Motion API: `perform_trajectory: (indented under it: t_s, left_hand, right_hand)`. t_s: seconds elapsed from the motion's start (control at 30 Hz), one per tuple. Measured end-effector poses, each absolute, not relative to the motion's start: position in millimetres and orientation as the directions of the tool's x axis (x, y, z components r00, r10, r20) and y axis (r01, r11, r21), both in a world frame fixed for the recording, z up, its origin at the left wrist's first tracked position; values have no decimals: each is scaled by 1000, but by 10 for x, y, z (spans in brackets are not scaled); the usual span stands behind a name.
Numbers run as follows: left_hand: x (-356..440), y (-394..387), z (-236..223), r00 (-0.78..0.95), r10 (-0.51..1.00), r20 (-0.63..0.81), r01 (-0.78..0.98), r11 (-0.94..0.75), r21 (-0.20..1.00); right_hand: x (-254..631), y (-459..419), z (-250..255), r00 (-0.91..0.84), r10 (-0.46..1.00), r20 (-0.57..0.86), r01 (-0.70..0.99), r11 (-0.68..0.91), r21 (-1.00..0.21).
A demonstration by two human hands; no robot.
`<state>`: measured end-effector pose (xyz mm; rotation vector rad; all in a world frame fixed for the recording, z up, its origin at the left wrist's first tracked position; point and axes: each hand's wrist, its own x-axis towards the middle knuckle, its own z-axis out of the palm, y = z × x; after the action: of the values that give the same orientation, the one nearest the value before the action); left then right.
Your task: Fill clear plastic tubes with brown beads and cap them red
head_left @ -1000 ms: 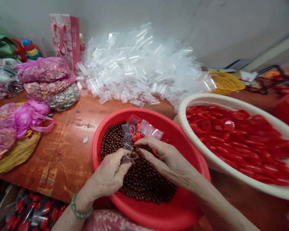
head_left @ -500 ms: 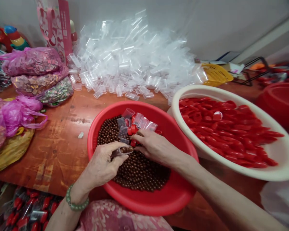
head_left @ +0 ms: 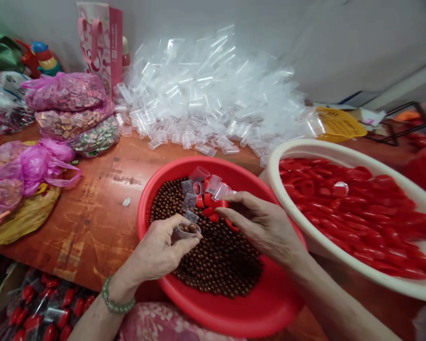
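A red basin (head_left: 270,308) in front of me holds a bed of small brown balls (head_left: 220,260), with a few clear vials and red caps (head_left: 213,201) at its far side. My left hand (head_left: 159,253) grips a small clear vial (head_left: 186,231) that has brown balls inside it, held over the basin's near left. My right hand (head_left: 264,225) reaches to the red caps and clear vials in the basin; its fingertips touch them, and whether they pinch one is hidden.
A white basin (head_left: 305,151) full of red caps stands at the right. A big heap of clear vials (head_left: 213,99) lies at the back. Pink bags (head_left: 67,94) of small wrapped pieces sit at the left, a yellow basket (head_left: 335,124) far right. Filled vials show below the table edge.
My left hand has lifted the vial, now holding brown balls, off the bed of balls. My right hand has shifted right to the red caps at the basin's far side.
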<state>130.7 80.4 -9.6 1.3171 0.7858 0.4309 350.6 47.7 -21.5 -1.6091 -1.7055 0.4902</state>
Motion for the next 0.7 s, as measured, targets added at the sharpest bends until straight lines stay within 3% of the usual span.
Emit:
perform_trajectory:
  t_s: [0.07, 0.13, 0.3, 0.4, 0.57, 0.7]
  left_hand:
    - [1319, 789, -96, 689, 669, -278, 104, 288, 952]
    - [1329, 779, -113, 688, 671, -276, 40, 346, 938]
    - [1332, 778, -171, 673, 696, -251, -109, 429, 897]
    - [1332, 778, -166, 658, 705, -265, -171, 483, 859]
    - [1347, 770, -143, 635, 728, -258, -181, 465, 867]
    - [1349, 755, -178, 664, 706, -248, -145, 447, 882]
  right_hand:
    - [3383, 386, -162, 195, 937, 288, 542, 142, -828]
    - [3246, 300, -127, 231, 909, 346, 503, 193, -842]
    - [3046, 166, -73, -81, 835, 544, 599, 477, -643]
    - [3023, 157, -29, -178, 818, 546, 613, 526, -589]
    - [2987, 207, -16, -51, 918, 393, 521, 360, -774]
    - [2963, 249, -109, 156, 969, 194, 294, 142, -945]
